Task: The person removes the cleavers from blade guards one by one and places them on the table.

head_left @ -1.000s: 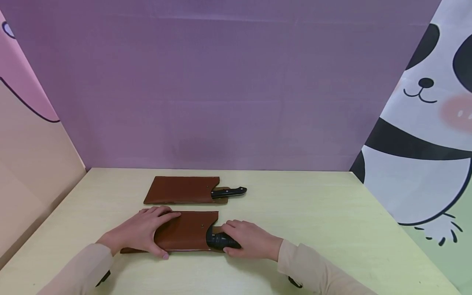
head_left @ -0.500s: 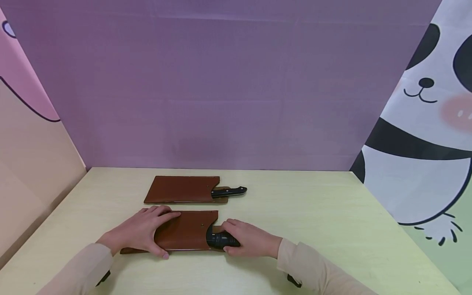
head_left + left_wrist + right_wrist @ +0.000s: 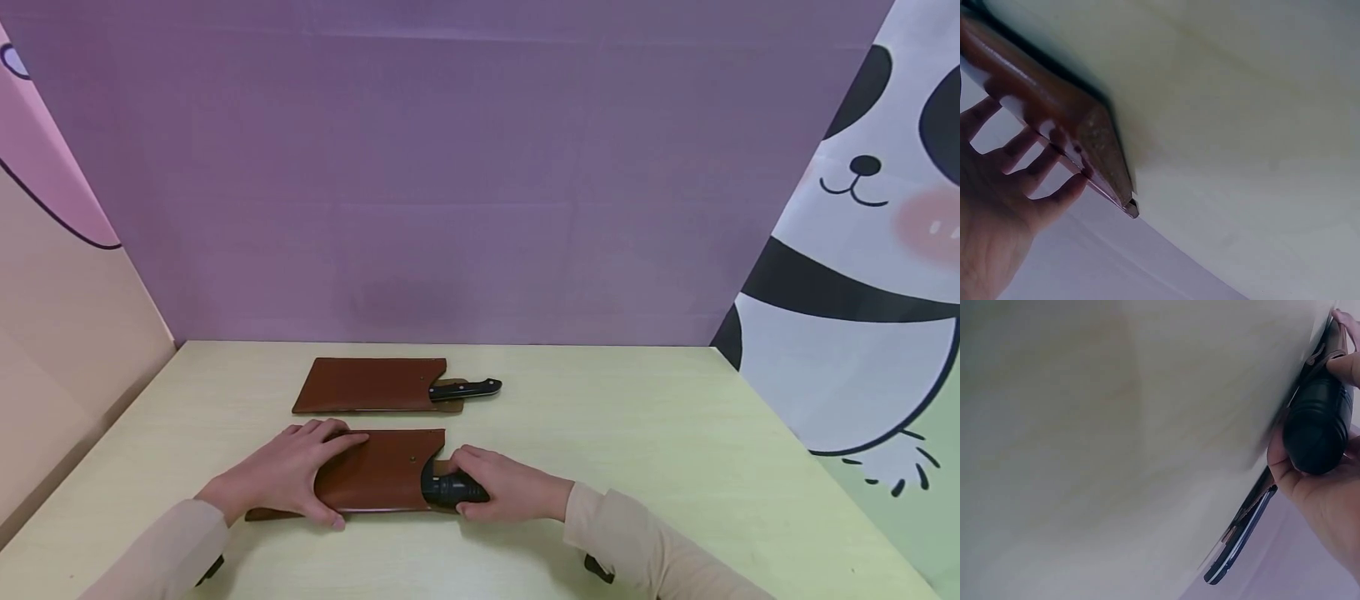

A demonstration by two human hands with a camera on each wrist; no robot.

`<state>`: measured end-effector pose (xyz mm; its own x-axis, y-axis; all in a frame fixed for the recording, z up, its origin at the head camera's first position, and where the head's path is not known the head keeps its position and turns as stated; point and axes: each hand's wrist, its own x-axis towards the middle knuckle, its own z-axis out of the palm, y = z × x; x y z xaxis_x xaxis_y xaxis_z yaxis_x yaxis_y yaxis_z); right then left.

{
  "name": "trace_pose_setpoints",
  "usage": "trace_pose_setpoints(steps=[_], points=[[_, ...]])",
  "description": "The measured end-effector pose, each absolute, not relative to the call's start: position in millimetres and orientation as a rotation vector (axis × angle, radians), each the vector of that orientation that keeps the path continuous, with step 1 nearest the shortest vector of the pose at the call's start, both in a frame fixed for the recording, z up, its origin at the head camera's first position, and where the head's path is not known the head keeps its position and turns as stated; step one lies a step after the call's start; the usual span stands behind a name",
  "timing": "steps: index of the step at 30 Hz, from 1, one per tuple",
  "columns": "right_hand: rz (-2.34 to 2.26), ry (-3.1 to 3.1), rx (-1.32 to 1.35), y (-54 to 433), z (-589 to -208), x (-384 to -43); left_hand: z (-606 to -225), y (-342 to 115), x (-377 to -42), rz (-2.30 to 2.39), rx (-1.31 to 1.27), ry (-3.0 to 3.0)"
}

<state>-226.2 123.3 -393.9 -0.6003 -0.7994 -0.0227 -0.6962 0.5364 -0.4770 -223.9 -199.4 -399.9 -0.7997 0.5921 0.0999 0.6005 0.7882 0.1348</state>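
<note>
A brown sheath (image 3: 382, 475) lies near the front of the table, with a thick black ribbed handle (image 3: 444, 490) sticking out of its notched right end; whatever the handle belongs to is hidden inside. My right hand (image 3: 513, 487) grips this handle, fingers over the far side and thumb on the near side. In the right wrist view the handle's rounded end (image 3: 1316, 440) shows in the palm. My left hand (image 3: 288, 471) rests spread across the left part of the sheath, thumb at the near edge and fingertips towards the far edge.
Behind the front sheath lies a second brown sheath (image 3: 371, 385), holding a knife (image 3: 467, 390) with a riveted black handle pointing right. Both lie on a pale wooden table (image 3: 637, 433). A purple panel (image 3: 480, 183) stands along the table's back edge.
</note>
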Motion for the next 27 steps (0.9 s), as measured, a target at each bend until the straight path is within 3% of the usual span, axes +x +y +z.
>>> trace_pose_setpoints(steps=[27], points=[[-0.675, 2.531, -1.333, 128.6, -387.7, -222.2, -390.3, -197.0, -220.3, -0.199, -0.983, -2.863]])
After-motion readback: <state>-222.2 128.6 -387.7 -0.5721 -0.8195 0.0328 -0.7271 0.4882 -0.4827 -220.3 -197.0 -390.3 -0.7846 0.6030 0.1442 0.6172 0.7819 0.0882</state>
